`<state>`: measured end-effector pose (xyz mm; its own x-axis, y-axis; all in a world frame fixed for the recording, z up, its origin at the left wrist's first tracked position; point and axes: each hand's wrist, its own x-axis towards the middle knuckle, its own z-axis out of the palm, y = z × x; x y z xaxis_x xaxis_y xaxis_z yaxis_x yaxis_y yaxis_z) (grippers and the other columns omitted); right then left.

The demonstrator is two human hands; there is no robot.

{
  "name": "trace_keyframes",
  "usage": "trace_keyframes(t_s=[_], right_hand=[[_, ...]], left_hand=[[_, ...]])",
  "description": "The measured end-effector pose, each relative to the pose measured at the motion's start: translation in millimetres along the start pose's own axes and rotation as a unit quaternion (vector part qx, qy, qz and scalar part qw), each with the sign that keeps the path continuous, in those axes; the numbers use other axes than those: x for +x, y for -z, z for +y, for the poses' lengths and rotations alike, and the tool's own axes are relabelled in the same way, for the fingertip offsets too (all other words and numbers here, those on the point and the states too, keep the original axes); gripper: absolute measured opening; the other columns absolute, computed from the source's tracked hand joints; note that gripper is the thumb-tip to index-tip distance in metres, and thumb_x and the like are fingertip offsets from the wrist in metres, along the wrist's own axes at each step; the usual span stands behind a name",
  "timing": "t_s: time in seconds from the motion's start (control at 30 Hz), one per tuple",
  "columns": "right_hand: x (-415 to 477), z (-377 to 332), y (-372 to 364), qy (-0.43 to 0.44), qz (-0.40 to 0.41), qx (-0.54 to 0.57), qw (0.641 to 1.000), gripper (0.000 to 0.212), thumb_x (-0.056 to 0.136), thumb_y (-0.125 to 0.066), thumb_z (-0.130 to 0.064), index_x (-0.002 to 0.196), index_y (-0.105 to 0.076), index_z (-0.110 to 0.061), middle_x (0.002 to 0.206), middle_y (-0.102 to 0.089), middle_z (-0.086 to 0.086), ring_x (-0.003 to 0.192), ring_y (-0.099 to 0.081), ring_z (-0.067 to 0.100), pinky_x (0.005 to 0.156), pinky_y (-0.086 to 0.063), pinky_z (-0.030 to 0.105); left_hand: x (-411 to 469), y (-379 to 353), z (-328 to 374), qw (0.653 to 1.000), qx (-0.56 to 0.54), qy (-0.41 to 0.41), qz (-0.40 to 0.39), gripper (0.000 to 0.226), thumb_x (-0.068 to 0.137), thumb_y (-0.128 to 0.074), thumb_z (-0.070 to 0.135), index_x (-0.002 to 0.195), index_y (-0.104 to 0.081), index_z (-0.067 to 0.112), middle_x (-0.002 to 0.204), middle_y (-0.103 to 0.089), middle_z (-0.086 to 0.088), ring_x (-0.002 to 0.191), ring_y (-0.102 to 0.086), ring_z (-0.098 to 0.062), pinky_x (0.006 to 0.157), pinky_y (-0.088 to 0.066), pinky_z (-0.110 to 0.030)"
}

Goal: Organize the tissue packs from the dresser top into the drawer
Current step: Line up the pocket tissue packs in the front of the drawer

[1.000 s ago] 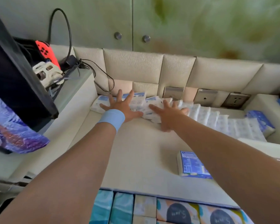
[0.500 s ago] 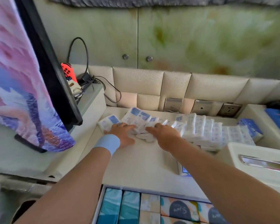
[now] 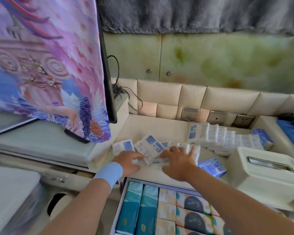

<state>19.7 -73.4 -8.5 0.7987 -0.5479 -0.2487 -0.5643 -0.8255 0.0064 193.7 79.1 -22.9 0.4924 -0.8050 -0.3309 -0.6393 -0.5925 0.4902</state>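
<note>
A loose bunch of small white-and-blue tissue packs (image 3: 150,147) lies near the front edge of the cream dresser top (image 3: 151,127). My left hand (image 3: 128,161), with a blue wristband, curls its fingers over the packs at the bunch's left side. My right hand (image 3: 177,161) presses on the right side with fingers spread. Further packs stand in a row (image 3: 217,135) at the back right. One blue pack (image 3: 212,167) lies alone by my right wrist. Below my arms the open drawer (image 3: 120,206) holds larger teal and patterned tissue packs.
A white tissue box (image 3: 268,177) stands on the right. A screen draped in a purple cloth (image 3: 46,73) stands on the left ledge, with cables behind it. Wall sockets (image 3: 216,116) sit in the padded back panel.
Both hands have dragged the bunch of packs from the back of the dresser top toward the front edge. The view has tilted up and pulled back.
</note>
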Motion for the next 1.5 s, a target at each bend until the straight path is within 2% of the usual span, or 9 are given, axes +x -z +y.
trace_keyframes(t_s=[0.1,0.2,0.4,0.57,0.73,0.9,1.1,1.33,1.5], right_hand=[[7.4,-13.6,20.6,-0.065,0.075,0.043,0.994,0.045,0.091,-0.027,-0.047,0.119,-0.056,-0.027,0.129,-0.048,0.006,0.119,-0.045,0.03,0.105,-0.021,0.064],[17.9,-32.8,27.1,-0.04,0.174,0.063,0.982,0.034,0.097,-0.032,-0.037,0.117,-0.053,-0.019,0.118,-0.052,0.007,0.103,-0.051,0.028,0.094,-0.037,0.047],[47.9,-59.1,12.6,-0.008,0.016,-0.014,1.0,0.054,0.098,-0.039,-0.055,0.145,-0.034,-0.03,0.141,-0.044,0.011,0.127,-0.042,0.032,0.107,-0.03,0.05],[54.1,-61.9,8.2,-0.083,0.06,0.026,0.994,0.079,0.079,-0.067,-0.063,0.134,-0.038,-0.015,0.128,-0.052,0.01,0.119,-0.046,0.03,0.101,-0.037,0.041],[41.6,-49.9,10.5,-0.09,0.06,0.232,0.967,0.096,0.075,-0.082,-0.032,0.144,-0.017,-0.02,0.117,-0.058,0.01,0.104,-0.059,0.031,0.081,-0.052,0.039],[15.4,-31.0,6.5,-0.059,0.008,0.315,0.947,0.045,0.087,-0.066,-0.023,0.127,-0.048,-0.015,0.11,-0.059,0.005,0.093,-0.06,0.025,0.075,-0.055,0.036],[-32.3,-10.1,8.7,-0.078,0.015,0.418,0.905,0.023,0.092,-0.054,-0.02,0.113,-0.047,-0.015,0.1,-0.056,0.007,0.077,-0.053,0.018,0.056,-0.041,0.028],[-94.0,8.8,-6.5,-0.115,-0.008,0.474,0.873,0.021,0.086,-0.06,-0.016,0.105,-0.051,-0.016,0.091,-0.059,0.003,0.079,-0.059,0.019,0.059,-0.049,0.029],[-135.4,9.3,-26.1,-0.099,-0.063,0.509,0.853,0.018,0.084,-0.058,-0.008,0.099,-0.059,-0.017,0.095,-0.064,0.006,0.084,-0.06,0.021,0.069,-0.049,0.032]], left_hand=[[-2.6,4.6,-9.4,0.992,-0.043,0.001,0.123,0.023,0.092,-0.056,0.02,0.108,-0.061,0.035,0.121,-0.057,0.008,0.11,-0.058,-0.019,0.093,-0.049,-0.035],[-2.0,7.4,-20.8,0.98,0.006,0.042,0.196,0.03,0.095,-0.055,0.022,0.123,-0.053,0.033,0.132,-0.048,0.002,0.114,-0.053,-0.025,0.096,-0.047,-0.041],[16.3,-10.2,-32.9,0.986,0.128,0.089,0.064,0.056,0.096,-0.04,0.051,0.15,-0.028,0.037,0.16,-0.018,-0.006,0.147,-0.016,-0.03,0.117,-0.023,-0.045],[6.2,-10.8,-22.3,0.989,0.081,0.065,0.104,0.045,0.087,-0.057,0.053,0.122,-0.056,0.024,0.135,-0.044,0.0,0.124,-0.044,-0.025,0.1,-0.041,-0.038],[-7.2,-12.0,-9.8,0.99,0.076,0.08,0.09,0.068,0.067,-0.074,0.065,0.11,-0.051,0.017,0.116,-0.043,0.002,0.107,-0.053,-0.021,0.085,-0.048,-0.032],[-13.8,-32.5,4.0,0.988,0.061,0.068,0.127,0.078,0.062,-0.081,0.056,0.118,-0.04,0.02,0.116,-0.037,0.001,0.109,-0.042,-0.022,0.09,-0.046,-0.034],[-22.3,-40.4,21.4,0.99,0.048,0.081,0.106,0.065,0.075,-0.075,0.018,0.127,-0.037,0.022,0.125,-0.039,-0.003,0.111,-0.048,-0.026,0.09,-0.048,-0.037],[-55.2,-22.8,35.7,0.988,0.024,0.09,0.122,0.036,0.095,-0.044,0.027,0.131,-0.044,0.028,0.108,-0.064,-0.005,0.088,-0.06,-0.028,0.077,-0.051,-0.035],[-96.2,-36.9,30.5,0.982,-0.167,0.075,0.051,0.064,0.096,-0.053,0.017,0.149,-0.024,0.038,0.128,-0.055,-0.008,0.105,-0.059,-0.028,0.091,-0.052,-0.041]])
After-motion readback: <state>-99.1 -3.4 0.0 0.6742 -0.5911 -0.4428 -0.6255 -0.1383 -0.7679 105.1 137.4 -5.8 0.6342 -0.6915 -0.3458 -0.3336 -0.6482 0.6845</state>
